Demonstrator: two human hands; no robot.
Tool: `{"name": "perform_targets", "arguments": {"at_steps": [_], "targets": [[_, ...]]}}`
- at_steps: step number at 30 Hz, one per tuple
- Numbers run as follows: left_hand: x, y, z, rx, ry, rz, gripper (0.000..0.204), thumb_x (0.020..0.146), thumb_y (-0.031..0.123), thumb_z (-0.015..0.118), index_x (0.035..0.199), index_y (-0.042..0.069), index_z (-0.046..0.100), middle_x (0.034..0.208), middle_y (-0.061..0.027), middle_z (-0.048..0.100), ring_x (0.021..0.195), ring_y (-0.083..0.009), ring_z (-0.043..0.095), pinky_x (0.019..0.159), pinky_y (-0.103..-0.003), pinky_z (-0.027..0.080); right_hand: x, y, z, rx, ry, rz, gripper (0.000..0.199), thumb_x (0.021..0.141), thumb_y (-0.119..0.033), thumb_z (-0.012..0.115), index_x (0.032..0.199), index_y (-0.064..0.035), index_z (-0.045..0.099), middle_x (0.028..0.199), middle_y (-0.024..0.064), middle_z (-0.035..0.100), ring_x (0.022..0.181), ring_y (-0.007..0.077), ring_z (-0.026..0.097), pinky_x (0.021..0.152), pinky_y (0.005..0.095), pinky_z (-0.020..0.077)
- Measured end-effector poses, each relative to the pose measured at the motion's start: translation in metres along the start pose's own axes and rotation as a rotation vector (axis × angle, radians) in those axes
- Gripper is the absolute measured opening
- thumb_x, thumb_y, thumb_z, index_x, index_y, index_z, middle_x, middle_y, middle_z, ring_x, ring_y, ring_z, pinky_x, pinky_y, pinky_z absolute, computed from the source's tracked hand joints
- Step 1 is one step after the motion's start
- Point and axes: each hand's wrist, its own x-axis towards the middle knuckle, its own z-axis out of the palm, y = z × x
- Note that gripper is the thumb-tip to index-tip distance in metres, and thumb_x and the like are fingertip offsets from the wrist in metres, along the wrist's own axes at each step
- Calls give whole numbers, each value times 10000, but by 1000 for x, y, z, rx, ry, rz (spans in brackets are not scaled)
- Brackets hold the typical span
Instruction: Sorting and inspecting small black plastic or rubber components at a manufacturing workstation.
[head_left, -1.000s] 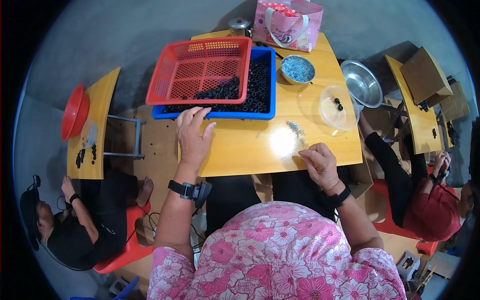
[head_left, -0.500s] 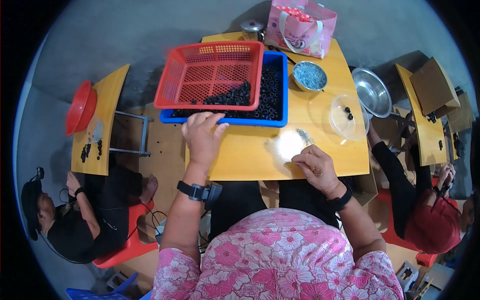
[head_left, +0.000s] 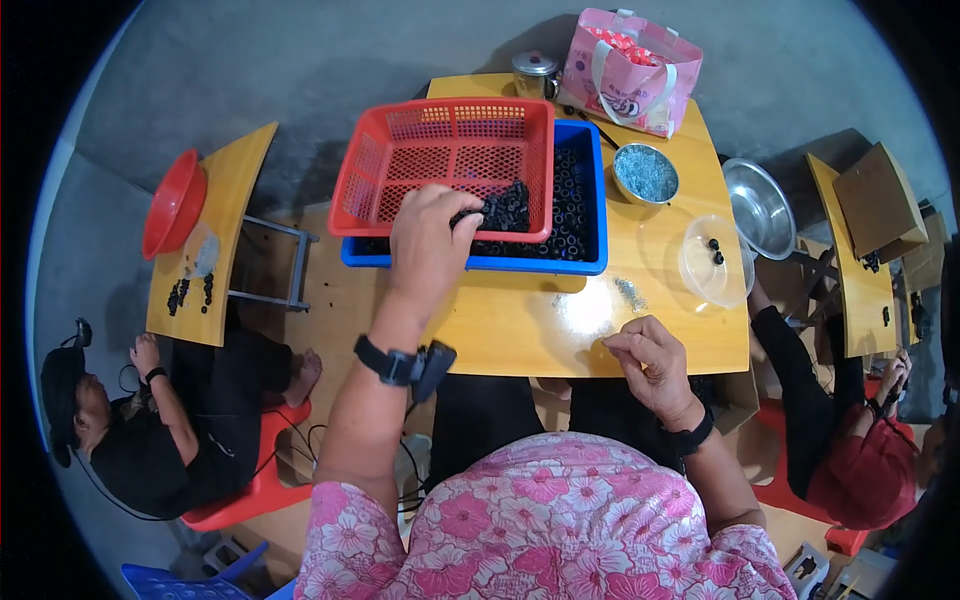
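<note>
Probably for easy reach, black parts [head_left: 512,208] fill the near right corner of the red basket [head_left: 370,222] atop the blue tray [head_left: 540,264]. The left hand [head_left: 432,238] curls onto them, grip unclear; the right hand [head_left: 655,362], fingers bent, is at the table's [head_left: 520,335] near edge, contents hidden.

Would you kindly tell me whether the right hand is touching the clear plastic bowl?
Apart: the head view shows yellow tabletop between the right hand and the clear plastic bowl.
</note>
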Motion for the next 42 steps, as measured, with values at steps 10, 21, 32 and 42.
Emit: {"name": "perform_targets", "arguments": {"at_steps": [10, 21, 32, 42], "targets": [[14, 54, 33, -442, -435, 22, 180, 797, -9, 606, 968, 5, 661, 949, -148, 654, 840, -262, 643, 741, -331, 513, -11, 3, 0, -40, 9, 24, 207, 757, 75, 632, 920, -49, 667, 828, 92, 576, 702, 236, 607, 615, 304, 489], [-13, 64, 64, -176, -474, 109, 312, 840, -15, 522, 1146, -2, 582, 1174, -189, 586, 1073, -356, 562, 917, -400, 458, -14, 2, -4, 7, -1, 23, 216, 755, 77, 623, 923, -53, 664, 841, 89, 575, 713, 245, 616, 630, 310, 498], [-7, 69, 74, 129, -655, -49, 524, 825, 329, 650, 1270, 75, 543, 1348, -138, 487, 1221, -306, 478, 1002, -427, 379, -19, 6, -7, 48, 20, 43, 216, 758, 67, 628, 928, -61, 665, 846, 94, 578, 730, 251, 624, 645, 320, 506], [-26, 63, 70, 42, -516, 124, 608, 749, 203, 719, 1310, 132, 495, 1319, -128, 506, 1175, -301, 505, 967, -419, 389, 12, -7, -11, 232, 72, 62, 250, 784, 47, 642, 1024, -22, 651, 869, 111, 618, 695, 181, 600, 624, 275, 481]]}}
